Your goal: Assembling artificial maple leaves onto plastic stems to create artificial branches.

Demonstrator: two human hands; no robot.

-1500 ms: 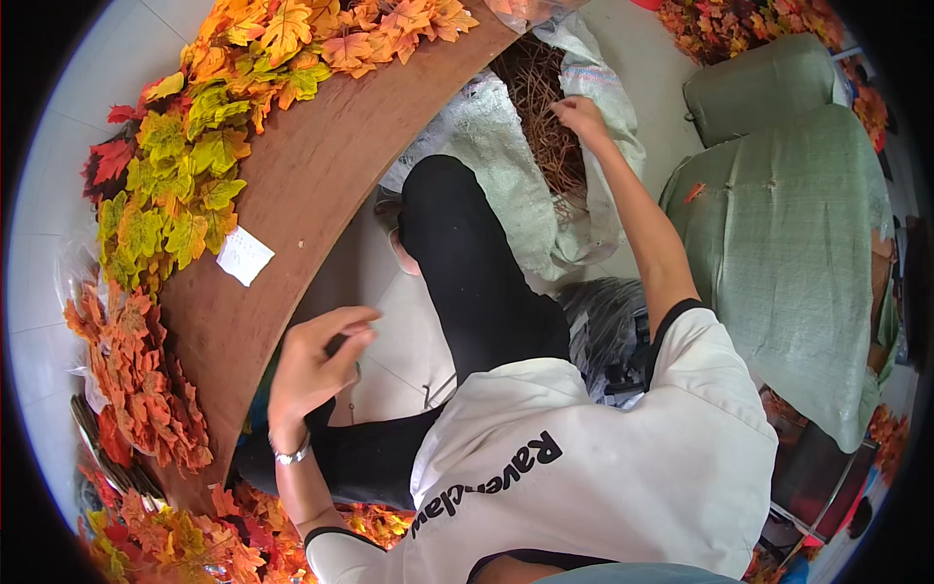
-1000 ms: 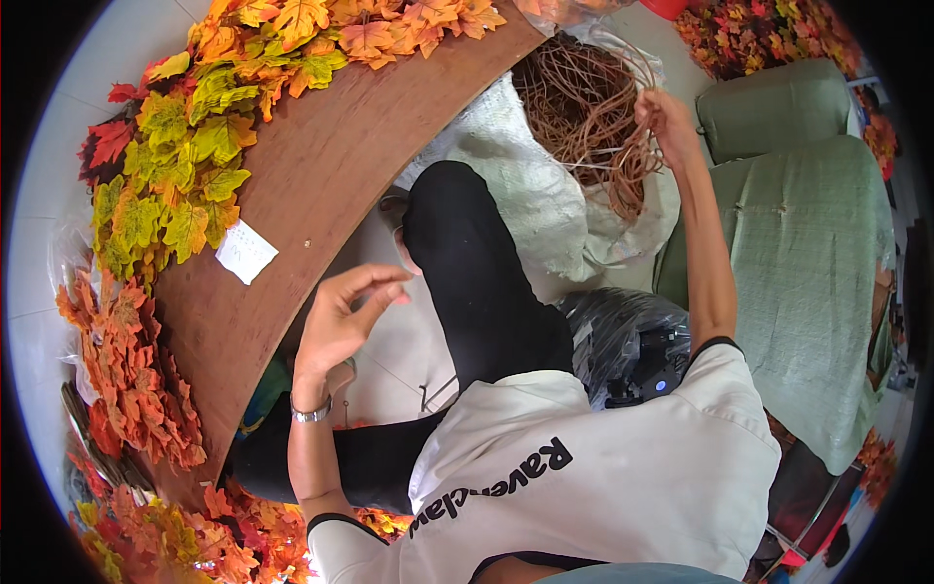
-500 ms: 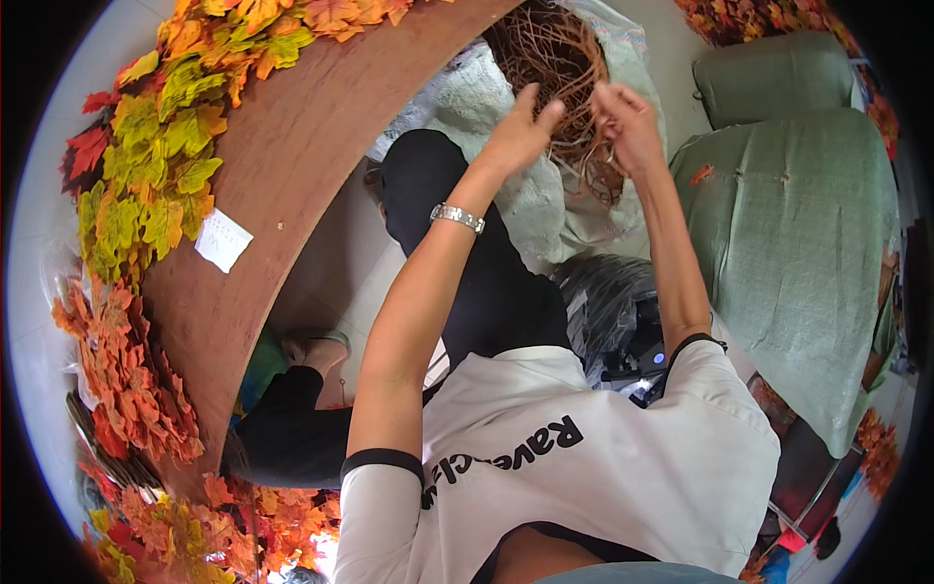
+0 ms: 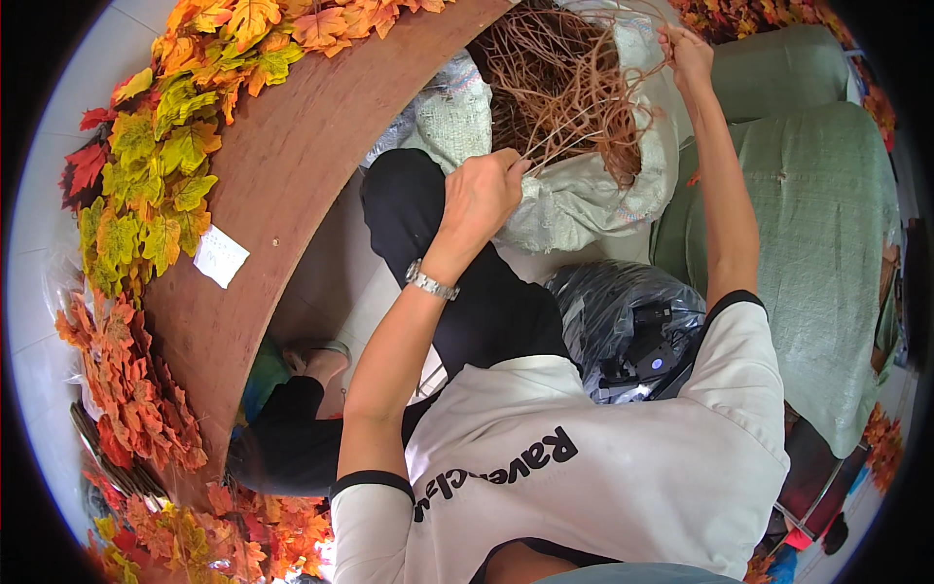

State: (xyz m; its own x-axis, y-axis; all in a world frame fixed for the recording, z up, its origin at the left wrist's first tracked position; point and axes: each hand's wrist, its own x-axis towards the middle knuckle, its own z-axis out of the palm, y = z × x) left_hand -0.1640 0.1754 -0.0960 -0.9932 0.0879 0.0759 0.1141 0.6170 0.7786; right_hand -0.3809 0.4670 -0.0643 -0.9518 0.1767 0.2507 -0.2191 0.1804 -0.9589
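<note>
Brown wooden bench (image 4: 292, 180) bearing orange and yellow-green leaves (image 4: 161, 161) curves left of the white woven sack (image 4: 559, 209); green bales (image 4: 798, 234) sit right of it. Long brown strands (image 4: 550, 83) fill the sack's mouth and spill toward its near rim. By the sack's near left edge, the left hand (image 4: 482, 200) is clenched on strands; above its right rim, the right hand (image 4: 688, 56) pinches others between fingertips

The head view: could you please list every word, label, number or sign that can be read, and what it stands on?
White shirt: large black lettering, partly hidden in folds; I leave its wording uncopied.
White paper slip on the brown board: small marks, mostly too small to read.
No other text is clear.
</note>
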